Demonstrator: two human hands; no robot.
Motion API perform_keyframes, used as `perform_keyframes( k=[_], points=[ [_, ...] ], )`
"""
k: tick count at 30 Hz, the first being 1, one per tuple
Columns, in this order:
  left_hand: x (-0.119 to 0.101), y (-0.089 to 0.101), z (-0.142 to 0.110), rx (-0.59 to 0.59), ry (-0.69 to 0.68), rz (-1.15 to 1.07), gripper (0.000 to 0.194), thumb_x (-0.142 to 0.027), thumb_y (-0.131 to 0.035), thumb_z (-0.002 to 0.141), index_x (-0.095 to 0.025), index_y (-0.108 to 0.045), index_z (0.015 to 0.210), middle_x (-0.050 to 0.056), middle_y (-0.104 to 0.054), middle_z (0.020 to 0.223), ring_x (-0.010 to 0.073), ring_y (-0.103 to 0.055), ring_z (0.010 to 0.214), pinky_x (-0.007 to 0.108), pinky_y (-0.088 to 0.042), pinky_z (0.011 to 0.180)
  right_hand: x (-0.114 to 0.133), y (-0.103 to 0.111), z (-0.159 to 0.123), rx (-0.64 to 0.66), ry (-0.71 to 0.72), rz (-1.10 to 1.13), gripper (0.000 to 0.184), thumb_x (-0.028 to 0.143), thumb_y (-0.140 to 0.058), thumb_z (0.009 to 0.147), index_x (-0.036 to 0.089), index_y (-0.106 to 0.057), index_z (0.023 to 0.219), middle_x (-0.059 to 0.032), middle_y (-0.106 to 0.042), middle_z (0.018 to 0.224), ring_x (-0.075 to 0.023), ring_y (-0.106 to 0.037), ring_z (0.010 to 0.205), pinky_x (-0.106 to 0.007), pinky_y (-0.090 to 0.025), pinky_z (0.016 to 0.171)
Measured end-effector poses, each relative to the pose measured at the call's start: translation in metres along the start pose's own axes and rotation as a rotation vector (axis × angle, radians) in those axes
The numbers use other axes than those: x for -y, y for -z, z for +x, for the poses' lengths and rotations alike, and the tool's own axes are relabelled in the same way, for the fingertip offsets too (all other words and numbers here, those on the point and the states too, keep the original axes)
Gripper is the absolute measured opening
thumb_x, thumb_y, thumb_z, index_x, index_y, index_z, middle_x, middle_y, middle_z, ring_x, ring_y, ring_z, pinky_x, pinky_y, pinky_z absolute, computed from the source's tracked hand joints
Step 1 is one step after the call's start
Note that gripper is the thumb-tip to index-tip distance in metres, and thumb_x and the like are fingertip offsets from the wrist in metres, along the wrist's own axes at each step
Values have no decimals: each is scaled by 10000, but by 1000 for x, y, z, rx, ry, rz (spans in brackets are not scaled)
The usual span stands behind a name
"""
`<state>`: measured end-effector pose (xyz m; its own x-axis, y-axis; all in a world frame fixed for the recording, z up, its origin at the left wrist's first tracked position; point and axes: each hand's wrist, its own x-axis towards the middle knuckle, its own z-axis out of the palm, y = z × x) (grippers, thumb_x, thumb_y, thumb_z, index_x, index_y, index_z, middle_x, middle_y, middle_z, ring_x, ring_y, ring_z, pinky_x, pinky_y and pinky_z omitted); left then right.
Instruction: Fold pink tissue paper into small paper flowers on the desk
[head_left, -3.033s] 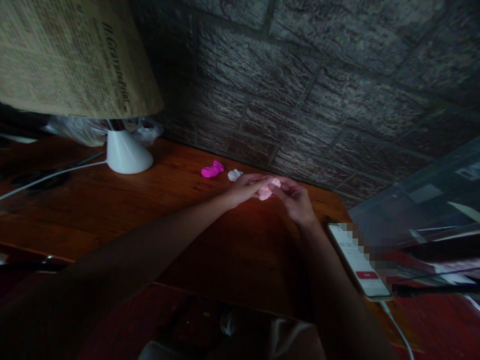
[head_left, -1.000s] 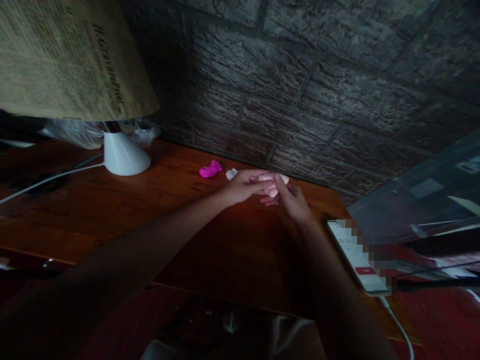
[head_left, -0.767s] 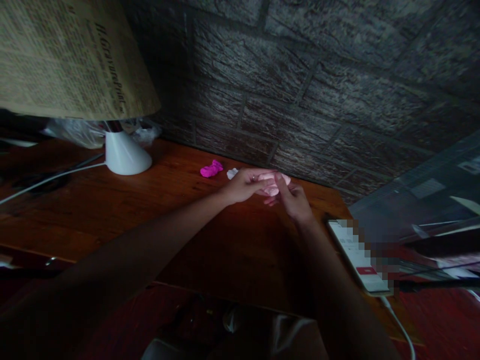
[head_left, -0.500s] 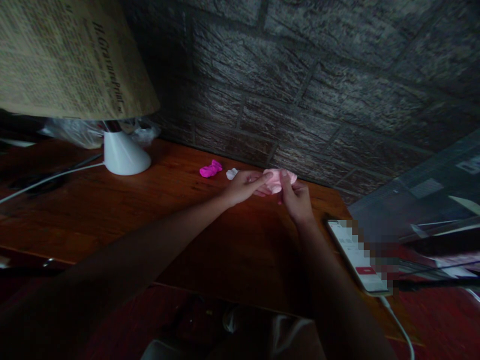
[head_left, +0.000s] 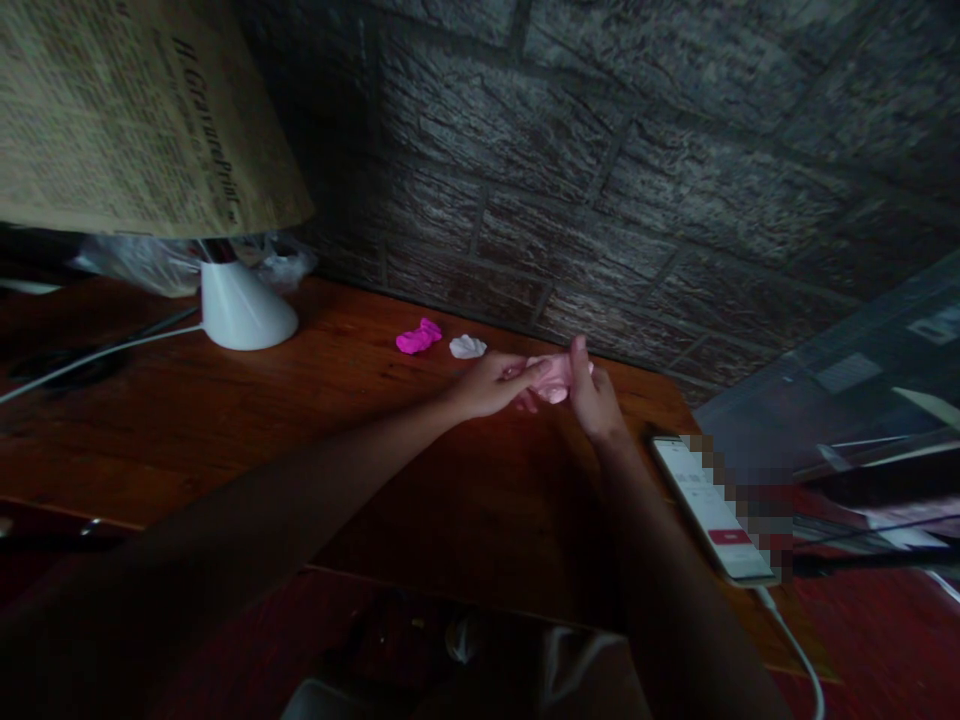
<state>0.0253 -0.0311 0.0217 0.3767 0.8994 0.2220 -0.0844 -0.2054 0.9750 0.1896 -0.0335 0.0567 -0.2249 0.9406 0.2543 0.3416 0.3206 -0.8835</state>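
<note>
one pale pink clay-like lump (head_left: 553, 376) sits just right of frame centre, grasped by the fingers of our left hand (head_left: 491, 386) and right hand (head_left: 598, 402); we judge it part-worked, its form uneven, while the magenta lump (head_left: 418, 337) and white lump (head_left: 467, 347) lie untouched on the surface (head_left: 349, 345).

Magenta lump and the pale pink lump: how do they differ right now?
Color: the magenta lump is vivid, while the pale pink lump is much lighter.
Support: the magenta lump lies on the table; the pale pink lump is held between the left hand and right hand.
Visibility: the magenta lump shows uncovered; fingers partly hide the pale pink lump.
Shared: both look irregular in shape.
</note>
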Motion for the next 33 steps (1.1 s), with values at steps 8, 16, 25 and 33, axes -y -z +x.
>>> perform_keyframes(
  k=[8,16,25,33],
  points=[
    [-1,-1,0,14,-11,-32,556,-674,-550,881,-147,-664,746,66,-706,665,133,-661,555,245,-515,555,-7,-4,2,57,12,-53,704,800,-464,863,206,-668,546,-44,-662,538,-163,-615,502,-295,-469,564],
    [-3,2,0,50,-102,-27,422,-553,-583,911,-155,-682,812,60,-724,730,122,-658,583,244,-522,589,3,-6,-2,91,64,-27,818,815,-258,922,209,-727,637,-73,-685,567,-199,-688,597,-310,-510,590],
    [3,2,2,40,-43,-75,432,-572,-614,877,-155,-693,792,82,-726,704,155,-678,579,262,-496,562,0,-1,2,-145,5,-312,745,787,-292,921,242,-461,442,-54,-550,459,-155,-536,455,-311,-386,496],
    [1,4,0,3,-69,165,495,-614,-559,883,-168,-638,684,25,-627,617,122,-559,564,251,-373,543,-5,-3,0,-108,98,-370,738,764,-298,934,229,-449,448,-40,-529,464,-153,-559,491,-296,-387,529]
  ],
)
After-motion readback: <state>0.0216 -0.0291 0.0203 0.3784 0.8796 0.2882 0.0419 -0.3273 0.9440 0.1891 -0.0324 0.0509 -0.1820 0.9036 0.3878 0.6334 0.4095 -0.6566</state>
